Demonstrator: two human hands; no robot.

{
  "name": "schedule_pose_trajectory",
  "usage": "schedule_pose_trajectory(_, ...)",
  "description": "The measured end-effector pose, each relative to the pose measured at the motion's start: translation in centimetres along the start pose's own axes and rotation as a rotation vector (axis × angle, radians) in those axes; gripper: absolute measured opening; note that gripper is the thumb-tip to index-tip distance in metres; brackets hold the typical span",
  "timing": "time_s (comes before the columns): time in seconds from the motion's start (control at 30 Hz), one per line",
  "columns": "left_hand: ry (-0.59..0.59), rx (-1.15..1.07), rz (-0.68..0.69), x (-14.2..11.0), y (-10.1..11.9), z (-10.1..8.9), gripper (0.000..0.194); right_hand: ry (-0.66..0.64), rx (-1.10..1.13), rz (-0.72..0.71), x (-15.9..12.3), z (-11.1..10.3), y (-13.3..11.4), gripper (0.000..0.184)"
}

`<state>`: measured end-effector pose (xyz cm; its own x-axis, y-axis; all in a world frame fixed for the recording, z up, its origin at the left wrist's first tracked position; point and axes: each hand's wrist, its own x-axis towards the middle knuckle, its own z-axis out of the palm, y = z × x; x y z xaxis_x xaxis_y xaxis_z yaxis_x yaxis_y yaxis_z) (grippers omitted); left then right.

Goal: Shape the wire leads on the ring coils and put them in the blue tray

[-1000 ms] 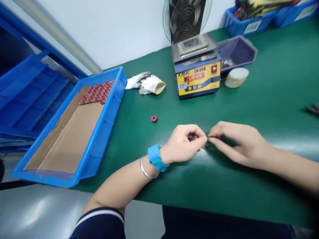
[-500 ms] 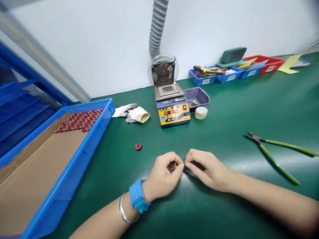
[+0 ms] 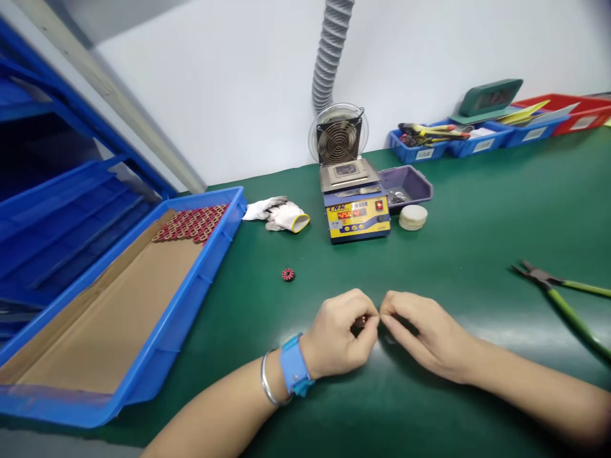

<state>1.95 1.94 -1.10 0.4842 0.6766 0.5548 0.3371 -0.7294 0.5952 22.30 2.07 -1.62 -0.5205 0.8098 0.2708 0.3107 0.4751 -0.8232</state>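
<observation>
My left hand (image 3: 344,332), with a blue wristband (image 3: 294,366) and a silver bangle (image 3: 268,380) at the wrist, is closed around a small copper-coloured part (image 3: 359,324). Most of that part is hidden by the fingers. My right hand (image 3: 427,334) pinches thumb and forefinger together right at the left fingertips; whatever lies in the pinch is too small to make out. Beyond the left hand, a small red-and-black motor stator (image 3: 287,275) lies on the green table.
A blue tray (image 3: 191,305) with rows of red stators (image 3: 191,224) stands left. Behind are white gloves (image 3: 281,215), a yellow-fronted solder pot (image 3: 358,218), a purple bin (image 3: 417,183) and a round white container (image 3: 413,217). Green-handled cutters (image 3: 539,275) lie right; tool bins (image 3: 424,154) line the wall.
The view has swung left, so the table things appear farther right. Both hands stay together at the fingertips, with the right pinch drawn tighter.
</observation>
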Motion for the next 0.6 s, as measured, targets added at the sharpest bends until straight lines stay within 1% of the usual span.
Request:
schedule_pose_trajectory(0.03,-0.005,-0.1,-0.092,0.1,0.1,0.0,0.013,0.027,-0.044,-0.041,0.0,-0.1,0.1,0.031)
schedule_pose_trajectory(0.07,-0.013,-0.18,-0.174,0.3,0.2,0.0,0.014,0.036,-0.036,-0.05,0.1,-0.4,0.3,0.031)
schedule_pose_trajectory(0.1,-0.02,-0.24,-0.252,0.4,0.2,0.0,0.014,0.055,0.011,-0.022,0.2,-0.6,0.5,0.033)
schedule_pose_trajectory(0.13,-0.023,-0.291,-0.338,0.6,0.2,-0.1,0.014,0.102,0.069,0.024,0.4,-1.0,0.8,0.034)
schedule_pose_trajectory(0.23,-0.012,-0.458,-0.634,1.1,-0.1,-0.2,0.018,0.299,0.147,0.11,0.9,-1.9,1.8,0.036)
schedule_pose_trajectory(0.27,-0.01,-0.522,-0.715,1.2,-0.3,-0.2,0.019,0.32,0.139,0.111,1.0,-2.0,2.1,0.035)
schedule_pose_trajectory(0.3,-0.012,-0.586,-0.782,1.3,-0.3,-0.2,0.019,0.299,0.123,0.1,1.0,-2.0,2.3,0.032)
schedule_pose_trajectory(0.33,-0.014,-0.645,-0.836,1.4,-0.4,-0.1,0.018,0.249,0.106,0.079,1.0,-1.8,2.5,0.027)
schedule_pose_trajectory(0.4,-0.012,-0.748,-0.916,1.5,-0.5,0.0,0.025,0.142,0.068,0.025,0.8,-1.3,2.8,0.016)
schedule_pose_trajectory(0.47,-0.007,-0.823,-0.947,1.5,-0.6,0.1,0.036,0.09,0.029,-0.021,0.5,-0.7,2.9,0.018)
schedule_pose_trajectory(0.53,-0.014,-0.861,-0.931,1.5,-0.7,0.1,0.047,0.082,0.007,-0.046,0.4,-0.3,2.8,0.021)
schedule_pose_trajectory(0.6,-0.034,-0.875,-0.904,1.4,-0.8,0.1,0.056,0.104,-0.004,-0.068,0.5,-0.1,2.5,0.021)
